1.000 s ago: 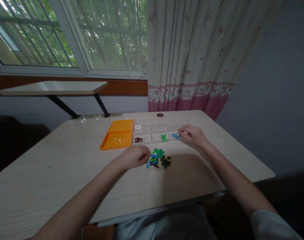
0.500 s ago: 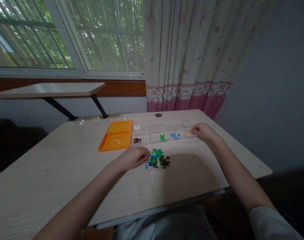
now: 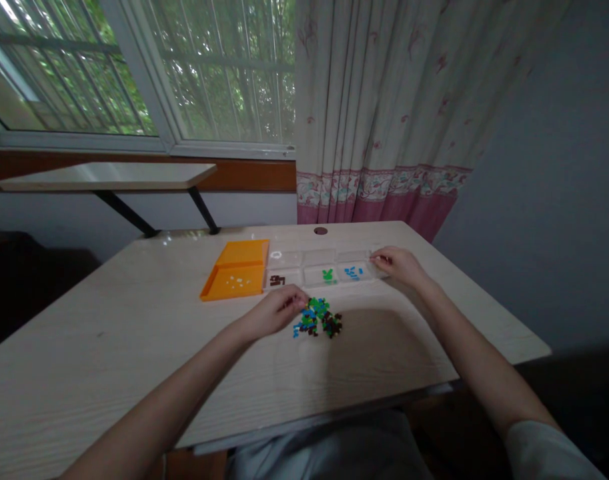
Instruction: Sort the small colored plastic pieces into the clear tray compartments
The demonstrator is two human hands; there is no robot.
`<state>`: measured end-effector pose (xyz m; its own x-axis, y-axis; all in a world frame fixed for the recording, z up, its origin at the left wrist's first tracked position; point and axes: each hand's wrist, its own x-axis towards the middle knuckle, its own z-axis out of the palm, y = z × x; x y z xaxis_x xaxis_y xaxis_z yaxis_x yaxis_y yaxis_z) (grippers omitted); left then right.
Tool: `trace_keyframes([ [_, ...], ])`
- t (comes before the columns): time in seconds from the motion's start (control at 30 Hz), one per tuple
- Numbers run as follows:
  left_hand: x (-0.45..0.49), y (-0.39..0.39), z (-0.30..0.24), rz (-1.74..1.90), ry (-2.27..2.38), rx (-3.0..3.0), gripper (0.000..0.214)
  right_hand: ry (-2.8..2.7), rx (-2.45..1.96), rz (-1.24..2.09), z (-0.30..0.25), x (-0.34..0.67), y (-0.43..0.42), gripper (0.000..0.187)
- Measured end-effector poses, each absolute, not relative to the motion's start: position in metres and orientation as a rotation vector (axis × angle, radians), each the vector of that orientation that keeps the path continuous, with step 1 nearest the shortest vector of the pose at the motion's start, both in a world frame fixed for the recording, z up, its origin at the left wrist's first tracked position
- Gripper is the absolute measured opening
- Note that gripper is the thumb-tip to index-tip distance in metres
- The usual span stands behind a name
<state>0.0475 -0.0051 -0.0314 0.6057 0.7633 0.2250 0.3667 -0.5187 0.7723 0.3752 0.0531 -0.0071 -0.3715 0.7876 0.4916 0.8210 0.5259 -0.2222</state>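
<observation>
A pile of small green, blue and dark brown plastic pieces (image 3: 318, 317) lies on the table. My left hand (image 3: 275, 312) is at the pile's left edge, thumb and fingertips drawn together; anything between them is too small to make out. Behind the pile stands a clear divided tray (image 3: 320, 255). Its front compartments hold brown pieces (image 3: 277, 281), green pieces (image 3: 328, 275) and blue pieces (image 3: 353, 273). Over the tray's right end is my right hand (image 3: 399, 264), its fingers pinched and covering the end compartment; what they hold, if anything, is hidden.
An open orange case (image 3: 241, 254) with small white pieces (image 3: 237, 281) in it adjoins the tray's left side. A raised shelf (image 3: 134, 175) on dark brackets stands at the back left of the table (image 3: 134, 347). A round cable hole (image 3: 321, 231) is near the back edge.
My right hand has shifted slightly left and now covers the end compartment where a yellow piece showed. My left hand's fingertips have moved a little up and right along the pile's edge.
</observation>
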Motion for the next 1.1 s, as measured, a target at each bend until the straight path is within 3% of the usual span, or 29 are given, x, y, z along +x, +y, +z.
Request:
trace_keyframes([
  [0.17, 0.062, -0.005, -0.046, 0.812, 0.780, 1.508, 0.043, -2.193, -0.762, -0.047, -0.017, 0.298, 0.013, 0.017],
  [0.33, 0.066, -0.007, -0.045, 0.815, 0.769, 1.438, 0.044, -2.212, -0.683, -0.022, -0.033, 0.261, -0.010, 0.017],
  [0.87, 0.066, -0.008, -0.042, 0.807, 0.808, 1.583, 0.040, -2.175, -0.740, -0.030, -0.041, 0.256, -0.013, 0.016],
  [1.1, 0.049, -0.003, -0.024, 0.918, 1.055, 2.101, 0.027, -2.042, -0.688, 0.047, -0.039, 0.268, -0.003, 0.013],
])
